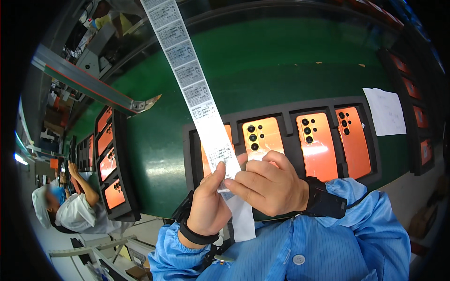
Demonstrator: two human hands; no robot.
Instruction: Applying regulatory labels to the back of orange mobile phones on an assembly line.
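Hands together at the near edge of the bench, both on a long label strip (201, 100): glossy white backing, grey rectangular labels finely printed, a plain white stretch lower down, tail hanging over the blue striped jacket (276, 257). Left hand (206, 203) clamped on the strip, thumb laid flat on its face. Right hand (269, 185) curled, index fingertip at the strip's edge; cannot tell whether it pinches there. Black band (199, 238) on left wrist, boxy black device (326, 200) on right. The strip slants up across the smooth green work surface (159, 164) and hides much of the leftmost orange phone (205, 159); the right hand covers the lower part of the next phone (267, 140). Black tray (291, 150) behind the hands: four slots, four shiny phones, backs up, round lenses showing on three. White paper sheet (385, 112) just right of it. Left, a second black tray (124, 164) with four orange phones; metal rail (89, 82) beyond; a co-worker in a white cap (40, 201) farther off.
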